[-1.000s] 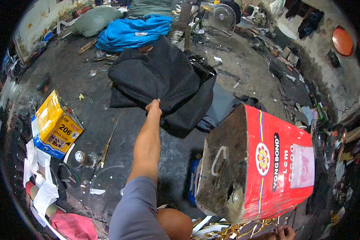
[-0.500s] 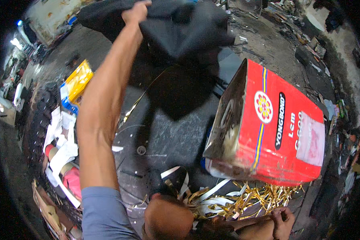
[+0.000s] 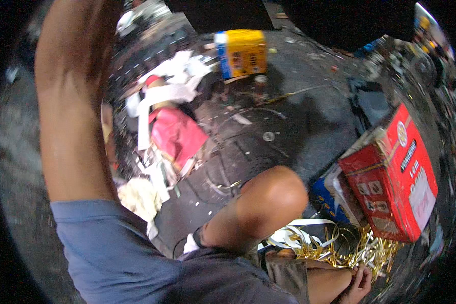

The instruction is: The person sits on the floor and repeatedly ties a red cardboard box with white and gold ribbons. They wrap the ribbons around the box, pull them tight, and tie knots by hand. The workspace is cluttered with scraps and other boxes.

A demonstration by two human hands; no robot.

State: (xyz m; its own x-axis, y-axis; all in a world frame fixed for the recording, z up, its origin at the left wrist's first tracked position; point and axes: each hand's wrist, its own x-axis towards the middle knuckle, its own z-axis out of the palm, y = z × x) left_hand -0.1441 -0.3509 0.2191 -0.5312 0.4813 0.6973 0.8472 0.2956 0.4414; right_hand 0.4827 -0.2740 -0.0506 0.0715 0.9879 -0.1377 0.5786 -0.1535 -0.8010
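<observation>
My left arm (image 3: 76, 126) reaches up along the left side, and its hand is cut off beyond the top edge. Dark, straight-edged pieces that look like a black sheet (image 3: 349, 15) hang across the top; whether the left hand holds them is out of sight. At the lower right, my right hand (image 3: 358, 286) rests beside my right knee with its fingers curled in, nothing visible in them. Gold and white ribbon strips (image 3: 370, 253) lie heaped just beyond it. The red box (image 3: 410, 177) stands tilted above that heap, a blue container (image 3: 334, 197) against its left side.
A yellow and blue pack (image 3: 243, 53) stands on the dark floor at the top middle. White paper scraps (image 3: 180, 76) and a pink-red piece (image 3: 177, 137) lie left of centre. My bent left knee (image 3: 281, 197) juts into the middle. Debris lines the right rim.
My left arm has swung up and left, its hand leaving the view with the black sheet it gripped. The view has turned left, so the floor items appear further right. My right hand stays by the knee.
</observation>
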